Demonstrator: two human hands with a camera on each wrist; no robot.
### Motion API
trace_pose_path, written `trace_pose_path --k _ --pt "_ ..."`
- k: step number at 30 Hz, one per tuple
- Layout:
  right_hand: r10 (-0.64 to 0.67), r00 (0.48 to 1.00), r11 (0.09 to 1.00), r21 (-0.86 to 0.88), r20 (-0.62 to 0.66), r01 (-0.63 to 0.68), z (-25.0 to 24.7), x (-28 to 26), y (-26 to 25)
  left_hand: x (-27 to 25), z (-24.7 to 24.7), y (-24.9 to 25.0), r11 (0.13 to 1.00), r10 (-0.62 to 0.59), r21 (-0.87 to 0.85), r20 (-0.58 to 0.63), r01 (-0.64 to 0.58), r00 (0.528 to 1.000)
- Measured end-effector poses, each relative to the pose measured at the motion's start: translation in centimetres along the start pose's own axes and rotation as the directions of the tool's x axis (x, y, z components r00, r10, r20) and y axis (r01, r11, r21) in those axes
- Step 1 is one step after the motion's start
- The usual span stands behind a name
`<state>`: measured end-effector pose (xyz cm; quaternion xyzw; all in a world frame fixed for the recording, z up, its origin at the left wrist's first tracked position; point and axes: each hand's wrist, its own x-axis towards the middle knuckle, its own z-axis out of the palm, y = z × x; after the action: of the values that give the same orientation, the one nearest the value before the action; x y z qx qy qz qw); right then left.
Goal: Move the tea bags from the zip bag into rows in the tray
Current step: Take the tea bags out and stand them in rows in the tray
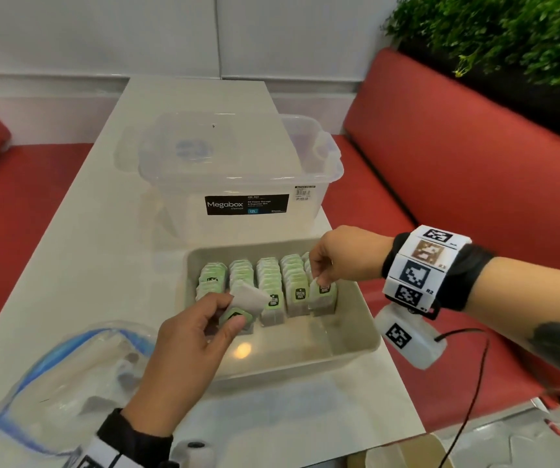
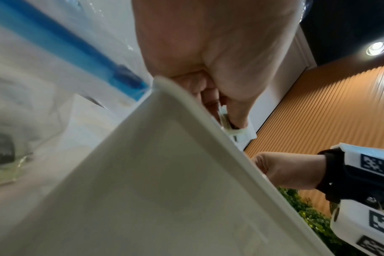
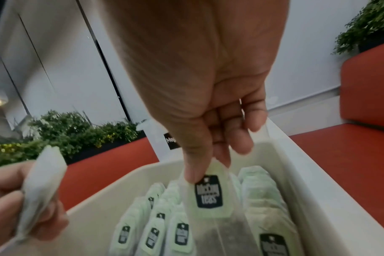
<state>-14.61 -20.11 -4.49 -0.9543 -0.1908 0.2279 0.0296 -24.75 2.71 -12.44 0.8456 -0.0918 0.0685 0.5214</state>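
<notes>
Long white table (image 1: 109, 204): spans the head view from 6 to 12 o'clock, red upholstered benches (image 1: 474, 184) at 3 and 9 o'clock.

Clear lidded plastic storage box with black "Megabox" label (image 1: 238, 170): stands at table centre, directly at 12 o'clock from the tray.

Shallow beige rectangular plastic tray (image 1: 356, 329): sits at 6 o'clock from the storage box. Holds five rows of upright pale-green tea bags with dark printed tags (image 1: 271, 285), packed toward the far wall; near half of the floor bare.

Clear zip bag with blue seal strip (image 1: 65, 366): lies on the table at 8 o'clock from the tray, just beside its near-left corner, mouth toward the tray.

Left hand (image 1: 187, 342): over the near-left tray corner, thumb and fingers pinched on one loose tea bag with a green tag (image 1: 248, 298), held tilted above the two leftmost rows.

Right hand (image 1: 339, 258): over the far-right tray area, thumb and forefinger pinched on the top edge of a tag-fronted tea bag (image 3: 208, 194) at the front of the rightmost row; bag upright, lower end among its neighbours.
</notes>
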Motion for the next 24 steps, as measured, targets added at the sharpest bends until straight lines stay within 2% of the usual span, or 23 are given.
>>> trace_pose_path --k 7,11,24 --pt "0.026 0.987 0.982 -0.187 0.158 0.004 1.5 2.1 1.1 -0.2 0.7 -0.8 0.983 -0.001 0.181 0.070 -0.012 0.998" --pt "0.028 0.972 0.962 -0.271 0.235 0.038 2.1 2.9 0.9 -0.3 0.8 -0.7 0.978 -0.029 0.209 0.085 0.011 0.996" --pt "0.080 0.964 0.902 -0.430 0.254 0.039 2.6 4.7 0.3 -0.3 0.6 -0.2 0.971 -0.100 0.229 0.114 0.072 0.988"
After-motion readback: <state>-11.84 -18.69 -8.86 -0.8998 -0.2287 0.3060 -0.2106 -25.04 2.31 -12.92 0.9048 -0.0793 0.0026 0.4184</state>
